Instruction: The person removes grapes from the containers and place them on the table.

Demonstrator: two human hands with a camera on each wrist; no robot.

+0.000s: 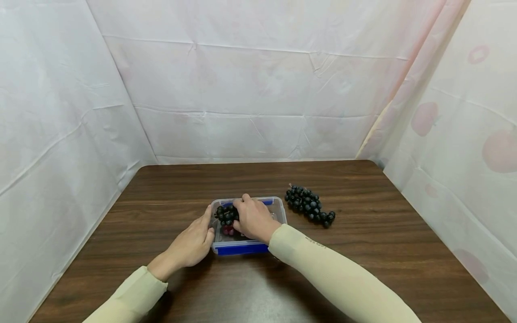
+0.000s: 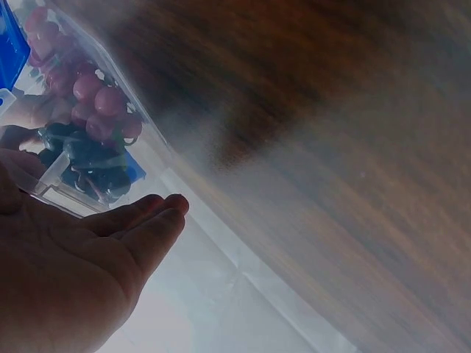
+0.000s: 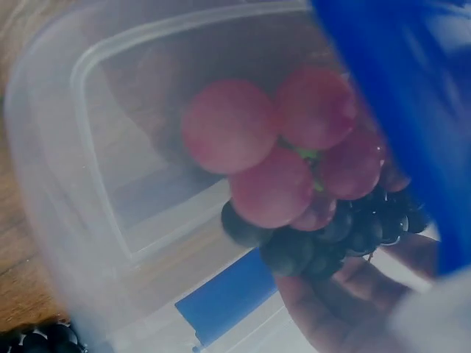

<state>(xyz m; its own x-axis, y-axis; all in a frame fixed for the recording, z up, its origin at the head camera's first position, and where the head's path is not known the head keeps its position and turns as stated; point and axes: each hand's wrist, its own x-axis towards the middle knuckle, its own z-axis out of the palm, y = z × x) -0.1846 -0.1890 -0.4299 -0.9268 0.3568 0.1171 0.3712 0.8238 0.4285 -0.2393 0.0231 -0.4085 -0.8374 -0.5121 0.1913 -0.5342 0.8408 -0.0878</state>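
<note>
A clear plastic box [image 1: 280, 211] with blue latches stands on the table. Inside it lies a bunch of red grapes [image 3: 271, 187]. My right hand [image 1: 253, 219] reaches into the box from above and grips a bunch of black grapes [image 1: 226, 215], its fingers curled against the berries. In the right wrist view, these black grapes [image 3: 291, 251] touch the red ones, seen through the cloudy wall. Along the box's left side rests my left hand [image 1: 190, 242], fingers straight; its palm and fingertips show in the left wrist view. Part of the red bunch is hidden by the right hand.
Another bunch of black grapes [image 1: 308, 204] lies on the brown wooden table [image 1: 161, 202], just right of the box. Pale printed sheets [image 1: 258, 89] hang behind the table and along both sides.
</note>
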